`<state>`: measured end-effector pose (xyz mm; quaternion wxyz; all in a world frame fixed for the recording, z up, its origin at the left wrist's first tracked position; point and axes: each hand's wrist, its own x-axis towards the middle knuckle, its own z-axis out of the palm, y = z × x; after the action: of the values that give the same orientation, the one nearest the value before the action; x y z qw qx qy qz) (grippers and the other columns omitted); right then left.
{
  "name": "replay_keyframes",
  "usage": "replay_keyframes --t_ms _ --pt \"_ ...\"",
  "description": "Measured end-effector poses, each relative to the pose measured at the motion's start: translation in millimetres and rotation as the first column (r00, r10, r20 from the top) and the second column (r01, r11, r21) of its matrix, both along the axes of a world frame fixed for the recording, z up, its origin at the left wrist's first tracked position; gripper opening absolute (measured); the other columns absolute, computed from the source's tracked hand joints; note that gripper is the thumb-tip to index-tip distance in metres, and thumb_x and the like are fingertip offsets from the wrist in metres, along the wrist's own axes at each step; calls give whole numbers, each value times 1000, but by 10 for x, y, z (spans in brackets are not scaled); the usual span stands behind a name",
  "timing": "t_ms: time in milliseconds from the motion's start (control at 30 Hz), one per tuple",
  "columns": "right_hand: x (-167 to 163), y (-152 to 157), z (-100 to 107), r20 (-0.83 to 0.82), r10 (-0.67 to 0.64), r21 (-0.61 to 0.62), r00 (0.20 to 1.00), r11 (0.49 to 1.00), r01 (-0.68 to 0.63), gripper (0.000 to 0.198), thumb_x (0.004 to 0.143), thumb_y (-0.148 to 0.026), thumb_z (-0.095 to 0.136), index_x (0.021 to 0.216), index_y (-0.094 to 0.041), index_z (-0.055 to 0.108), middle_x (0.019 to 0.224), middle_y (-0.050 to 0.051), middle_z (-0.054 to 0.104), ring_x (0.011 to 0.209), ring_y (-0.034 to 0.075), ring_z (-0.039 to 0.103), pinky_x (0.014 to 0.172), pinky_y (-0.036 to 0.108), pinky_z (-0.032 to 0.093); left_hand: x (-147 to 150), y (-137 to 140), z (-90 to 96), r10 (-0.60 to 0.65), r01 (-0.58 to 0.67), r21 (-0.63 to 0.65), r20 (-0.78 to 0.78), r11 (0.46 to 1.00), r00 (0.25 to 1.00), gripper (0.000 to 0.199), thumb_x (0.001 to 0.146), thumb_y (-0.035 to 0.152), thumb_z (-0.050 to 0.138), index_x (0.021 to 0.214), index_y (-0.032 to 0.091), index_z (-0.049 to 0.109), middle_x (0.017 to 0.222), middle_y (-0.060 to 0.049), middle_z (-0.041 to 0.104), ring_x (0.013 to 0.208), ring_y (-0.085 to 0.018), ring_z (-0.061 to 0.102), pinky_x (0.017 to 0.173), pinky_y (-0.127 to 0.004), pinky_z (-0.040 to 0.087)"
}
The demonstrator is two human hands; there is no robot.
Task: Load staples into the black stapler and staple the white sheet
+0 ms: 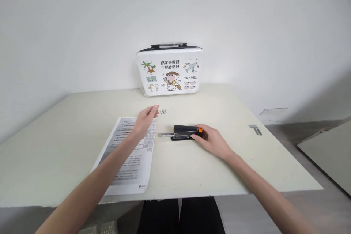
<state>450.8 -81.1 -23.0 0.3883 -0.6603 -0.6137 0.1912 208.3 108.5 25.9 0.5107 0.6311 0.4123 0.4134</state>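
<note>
A black stapler (185,130) with an orange part lies on the table, pointing left. Its metal magazine tray (165,135) sticks out of the front. My right hand (212,139) grips the stapler's rear end, thumb in front. My left hand (146,119) hovers above the top of a printed sheet (128,173), its fingers curled and thumb pressed towards them; whatever is between them is too small to make out. Just right of these fingertips lie several short staple strips (163,111).
A white cartoon-printed case (170,73) with a black handle stands at the back against the wall. More staple strips (255,129) lie near the right edge of the pale table (192,175). The front edge is close to my legs.
</note>
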Motion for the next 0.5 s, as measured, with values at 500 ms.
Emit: replay_keyframes --t_ms 500 --pt "-10 -36 32 7 4 -13 1000 1000 -4 38 97 -56 61 121 -27 68 103 4 76 74 21 64 74 38 56 -179 -379 52 29 28 -275 200 961 979 52 89 71 71 88 19 62 74 3 51 59 -9 45 50 -23 36"
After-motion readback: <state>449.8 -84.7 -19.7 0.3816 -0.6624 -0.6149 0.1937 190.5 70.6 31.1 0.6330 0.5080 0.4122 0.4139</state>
